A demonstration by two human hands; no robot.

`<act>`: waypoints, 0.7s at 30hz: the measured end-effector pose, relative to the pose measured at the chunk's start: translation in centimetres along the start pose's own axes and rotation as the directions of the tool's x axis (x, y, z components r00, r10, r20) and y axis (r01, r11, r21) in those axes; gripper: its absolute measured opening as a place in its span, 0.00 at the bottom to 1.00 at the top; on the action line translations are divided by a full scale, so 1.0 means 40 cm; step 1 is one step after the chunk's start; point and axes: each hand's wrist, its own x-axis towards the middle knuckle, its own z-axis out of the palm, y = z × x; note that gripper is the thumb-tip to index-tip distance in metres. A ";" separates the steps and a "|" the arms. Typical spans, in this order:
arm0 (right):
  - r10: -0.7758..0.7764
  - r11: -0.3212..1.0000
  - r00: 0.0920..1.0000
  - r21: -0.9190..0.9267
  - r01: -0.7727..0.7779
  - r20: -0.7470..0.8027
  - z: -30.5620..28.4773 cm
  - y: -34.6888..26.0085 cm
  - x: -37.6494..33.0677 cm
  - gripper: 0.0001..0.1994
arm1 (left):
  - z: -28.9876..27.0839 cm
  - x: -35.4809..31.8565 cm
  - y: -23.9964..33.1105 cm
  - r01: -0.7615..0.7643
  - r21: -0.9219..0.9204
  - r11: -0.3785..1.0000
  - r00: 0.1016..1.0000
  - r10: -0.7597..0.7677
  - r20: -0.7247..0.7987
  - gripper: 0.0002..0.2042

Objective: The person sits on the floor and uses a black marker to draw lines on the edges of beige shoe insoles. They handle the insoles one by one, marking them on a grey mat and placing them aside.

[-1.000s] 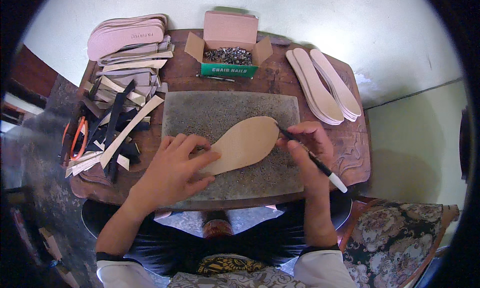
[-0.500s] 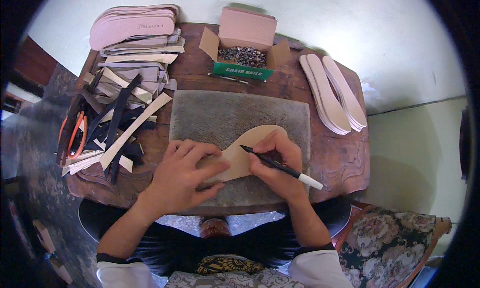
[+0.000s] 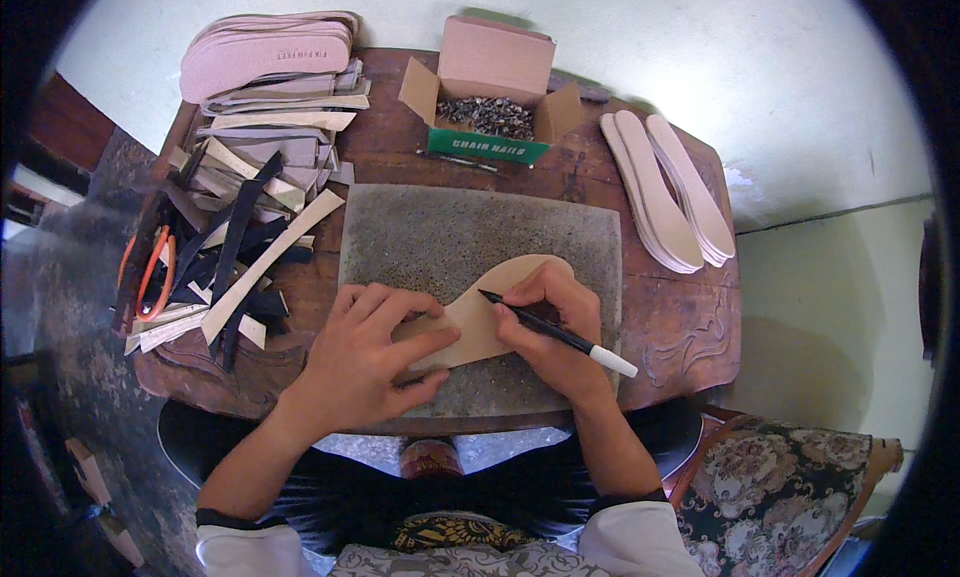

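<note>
A tan insole (image 3: 466,320) lies slantwise on a dark grey rectangular board (image 3: 400,227) in front of me. My left hand (image 3: 375,347) rests spread over its near left end, fingers apart, pressing it flat. In my right hand (image 3: 557,322) is a black marker pen (image 3: 545,326) with a white rear end. Its tip points left, at or just above the insole's middle; I cannot tell whether it touches. The right hand leans on the insole's wider far end and hides part of it.
Behind the board stands an open green box of nails (image 3: 487,142), a thin pen-like rod (image 3: 458,163) before it. Tan insoles (image 3: 655,192) lie at right. At left are stacked pink insoles (image 3: 265,57), cut strips (image 3: 270,267) and orange-handled scissors (image 3: 155,272). A floral chair (image 3: 780,487) stands lower right.
The marker has shifted very slightly left along with my right hand. My left hand stays in place on the insole.
</note>
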 end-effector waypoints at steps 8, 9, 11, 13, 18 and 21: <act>0.010 1.000 1.000 -0.030 -0.010 0.002 0.002 0.000 -0.002 0.10 | 0.007 -0.004 0.000 0.004 0.004 1.000 1.000 -0.004 -0.014 0.23; 0.004 1.000 1.000 -0.028 -0.004 -0.001 0.003 0.003 -0.001 0.10 | 0.008 -0.005 -0.001 0.005 0.002 1.000 1.000 -0.005 -0.015 0.23; 0.008 1.000 1.000 -0.019 -0.009 -0.008 0.004 0.003 -0.001 0.09 | 0.006 -0.005 -0.001 0.002 0.003 1.000 1.000 -0.002 -0.010 0.22; 0.030 1.000 0.999 -0.004 -0.030 -0.016 0.005 -0.003 -0.001 0.09 | 0.004 -0.005 -0.001 -0.001 0.011 1.000 1.000 0.001 0.000 0.20; 0.044 0.999 0.999 -0.012 -0.044 -0.010 0.001 -0.005 -0.001 0.09 | 0.006 0.001 0.002 0.005 0.016 1.000 1.000 -0.005 -0.010 0.22; 0.018 1.000 1.000 -0.021 -0.018 -0.011 0.003 -0.007 0.000 0.09 | 0.007 0.000 0.003 -0.002 0.013 1.000 1.000 0.002 -0.028 0.22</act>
